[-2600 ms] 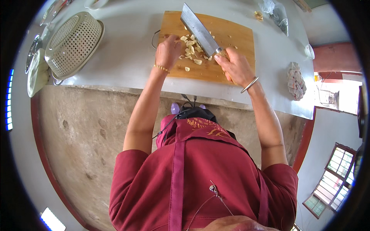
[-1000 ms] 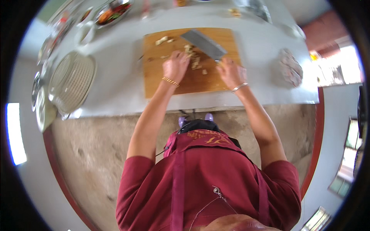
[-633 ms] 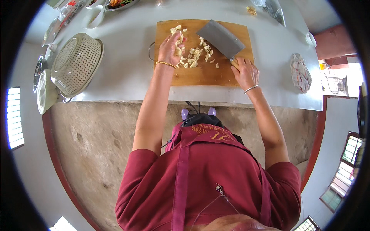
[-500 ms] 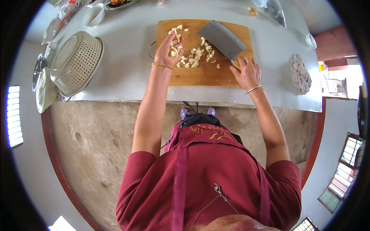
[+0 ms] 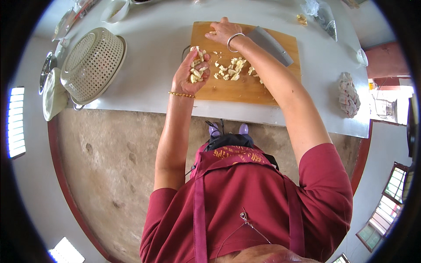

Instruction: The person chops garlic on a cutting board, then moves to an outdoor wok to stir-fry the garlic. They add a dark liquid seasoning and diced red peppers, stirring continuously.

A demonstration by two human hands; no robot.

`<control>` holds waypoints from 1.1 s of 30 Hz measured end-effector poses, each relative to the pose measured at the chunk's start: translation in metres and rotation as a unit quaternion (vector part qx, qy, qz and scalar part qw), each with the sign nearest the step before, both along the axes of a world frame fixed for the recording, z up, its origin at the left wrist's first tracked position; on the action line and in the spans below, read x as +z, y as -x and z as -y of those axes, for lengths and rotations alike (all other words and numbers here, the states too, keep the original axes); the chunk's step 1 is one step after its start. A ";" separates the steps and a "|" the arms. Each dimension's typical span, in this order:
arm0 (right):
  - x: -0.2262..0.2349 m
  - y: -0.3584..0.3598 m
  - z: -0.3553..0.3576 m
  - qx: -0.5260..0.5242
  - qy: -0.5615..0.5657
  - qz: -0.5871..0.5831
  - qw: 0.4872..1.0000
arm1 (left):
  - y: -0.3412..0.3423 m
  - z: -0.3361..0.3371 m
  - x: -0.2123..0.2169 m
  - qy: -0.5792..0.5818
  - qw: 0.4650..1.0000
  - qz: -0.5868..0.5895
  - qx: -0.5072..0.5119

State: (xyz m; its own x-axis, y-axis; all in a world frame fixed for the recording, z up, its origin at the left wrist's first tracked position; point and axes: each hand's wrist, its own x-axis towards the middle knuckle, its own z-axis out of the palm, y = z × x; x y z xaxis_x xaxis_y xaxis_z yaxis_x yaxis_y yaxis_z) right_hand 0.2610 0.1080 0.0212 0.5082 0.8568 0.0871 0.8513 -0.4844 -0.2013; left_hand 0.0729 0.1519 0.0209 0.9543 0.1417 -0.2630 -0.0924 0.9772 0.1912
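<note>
L hand cupped, grasping chopped pieces. R hand flat, released, on cutting board; cleaver lies beside.

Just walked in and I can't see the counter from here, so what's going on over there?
A person in a red apron stands at a grey counter with a wooden cutting board. The left hand is cupped, holding a heap of pale chopped pieces. The right hand reaches across to the board's far edge. More pieces lie scattered mid-board, and a cleaver lies flat on the board, unheld. A colander sits to the left.
</note>
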 end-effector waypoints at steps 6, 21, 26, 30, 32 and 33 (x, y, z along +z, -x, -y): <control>-0.011 0.014 0.018 0.091 0.024 0.001 0.996 | 0.008 0.002 -0.003 0.007 1.000 0.004 0.015; -0.016 0.068 0.103 0.008 -0.036 0.033 0.999 | 0.007 0.014 -0.001 0.043 0.999 -0.027 0.002; -0.022 0.045 0.096 -0.058 -0.232 -0.122 0.963 | 0.011 0.013 0.005 0.054 0.998 -0.014 -0.004; 0.014 0.016 0.112 -0.173 -0.406 -0.663 0.605 | 0.009 0.012 0.013 0.040 0.999 -0.014 -0.004; 0.018 0.001 0.129 -0.082 -0.434 -0.801 0.405 | 0.005 0.008 0.007 0.044 0.999 0.006 -0.019; 0.023 -0.001 0.141 -0.075 -0.442 -0.806 0.386 | -0.002 0.010 0.009 0.037 0.999 0.009 -0.029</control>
